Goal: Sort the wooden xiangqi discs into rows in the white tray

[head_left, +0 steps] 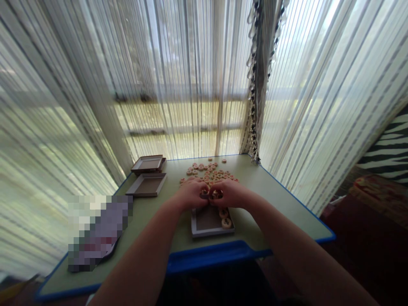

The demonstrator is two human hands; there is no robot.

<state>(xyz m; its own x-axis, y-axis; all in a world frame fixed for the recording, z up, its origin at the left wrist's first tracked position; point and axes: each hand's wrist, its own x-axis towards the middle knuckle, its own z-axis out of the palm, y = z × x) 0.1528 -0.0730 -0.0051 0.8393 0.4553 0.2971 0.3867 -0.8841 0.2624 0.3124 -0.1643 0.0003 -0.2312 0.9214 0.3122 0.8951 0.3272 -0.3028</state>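
A: How do the arms sit?
B: The left arm (143, 250) and the right arm (293, 238) both reach in from the near side and lean toward each other. The left hand (194, 193) and the right hand (230, 192) come close together over the far end of a shallow box (213, 232).
A: Are they holding on to something?
B: The fingers curl round, and some round pieces (218, 175) peek through by the thumbs. I can't tell if either hand grips one or just bends around it.
A: Where are the other pieces?
B: Most sit in a loose bunch on the green table (280, 208), just past the hands. Two lie in the box, along its right side.
A: Is there room to move?
B: A wide bit of green tabletop runs from the right arm out to the blue edge (207, 258). The box sits near that edge in front. On the left, there's a gap between the left hand and another box (148, 185). A little stack of boxes (148, 163) is behind that one, and a blurry purple thing (103, 229) lies near the table's left side
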